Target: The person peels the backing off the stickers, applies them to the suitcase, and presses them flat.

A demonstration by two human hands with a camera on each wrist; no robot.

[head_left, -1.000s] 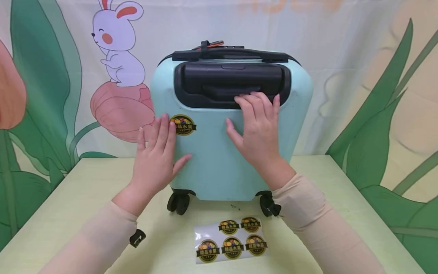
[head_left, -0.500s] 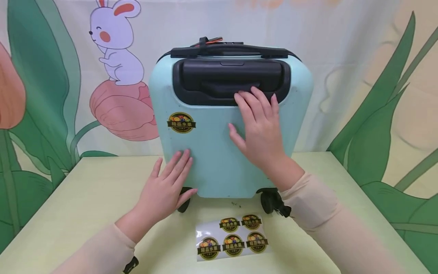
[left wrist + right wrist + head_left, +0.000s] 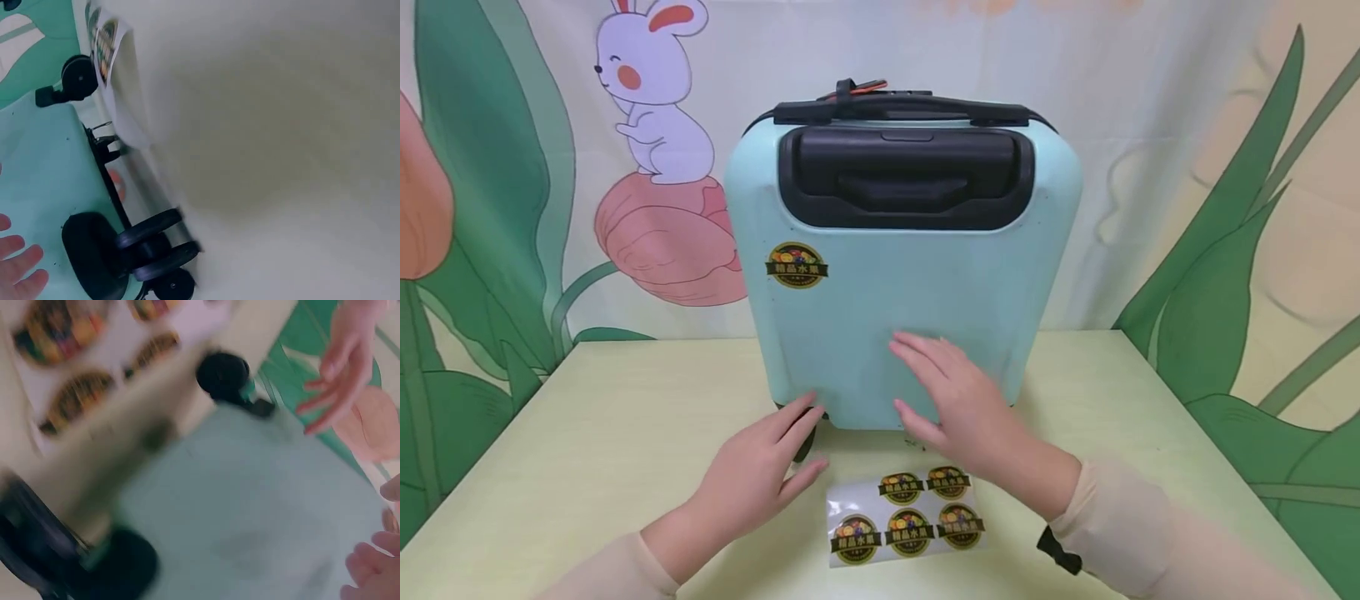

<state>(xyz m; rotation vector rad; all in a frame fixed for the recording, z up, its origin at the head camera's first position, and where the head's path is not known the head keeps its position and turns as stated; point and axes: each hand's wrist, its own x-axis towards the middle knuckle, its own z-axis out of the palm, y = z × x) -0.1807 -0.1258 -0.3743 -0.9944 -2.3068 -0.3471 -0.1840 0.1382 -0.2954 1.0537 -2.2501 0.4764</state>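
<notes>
A mint-green suitcase (image 3: 865,333) stands upright on its wheels, its black recessed handle panel (image 3: 906,179) at the top. One round fruit sticker (image 3: 797,266) lies on its upper left face. In the head view my left hand (image 3: 752,467) hovers by the lower left corner, fingers extended, overlapping a black caster wheel (image 3: 156,247). My right hand (image 3: 966,408) is before the lower middle of the face, fingers relaxed and holding nothing. Between and below the hands lies a white sticker sheet (image 3: 857,497) with several more fruit stickers. The right wrist view is blurred.
The suitcase and sheet rest on a pale yellow table (image 3: 625,400). Behind hangs a cloth backdrop (image 3: 1150,167) printed with a rabbit, flowers and green leaves. A black strap piece (image 3: 1060,552) shows at the right wrist.
My left hand has moved down from beside the sticker to the suitcase's lower corner. My right hand has left the handle panel and dropped lower.
</notes>
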